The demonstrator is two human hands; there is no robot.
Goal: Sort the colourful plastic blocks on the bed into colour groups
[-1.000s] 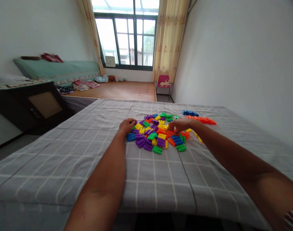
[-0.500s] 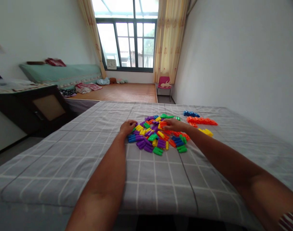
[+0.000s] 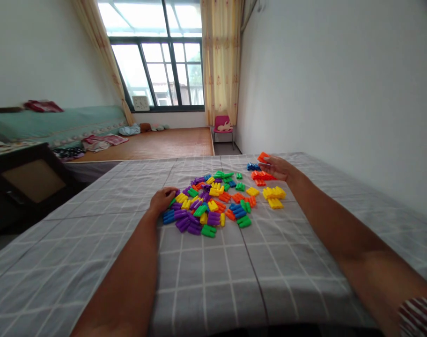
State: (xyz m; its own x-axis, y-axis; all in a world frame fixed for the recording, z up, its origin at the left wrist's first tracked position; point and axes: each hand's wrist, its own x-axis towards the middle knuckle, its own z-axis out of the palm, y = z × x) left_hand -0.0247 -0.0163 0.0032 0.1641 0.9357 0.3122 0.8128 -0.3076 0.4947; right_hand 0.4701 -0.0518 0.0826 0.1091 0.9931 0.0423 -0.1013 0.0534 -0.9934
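Right hand [image 3: 278, 168] is narrowly pinching an orange block [image 3: 263, 157], best held lightly; left hand [image 3: 162, 200] is resting at the pile [image 3: 212, 205], grip unclear.

Open cloth [image 3: 209, 274] before block pile [image 3: 212, 205]

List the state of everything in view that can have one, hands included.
Mixed pile: loose, colours jumbled.
Right hand: closed on an orange piece.
Left hand: curled at the pile's left edge; grip unclear.
Orange row: lined up.
Yellow group: bunched together.
Blue row: partly hidden by the right hand.
Plaid cloth: spread, wrinkled.
Curtains: drawn aside.
Cabinet door: shut.
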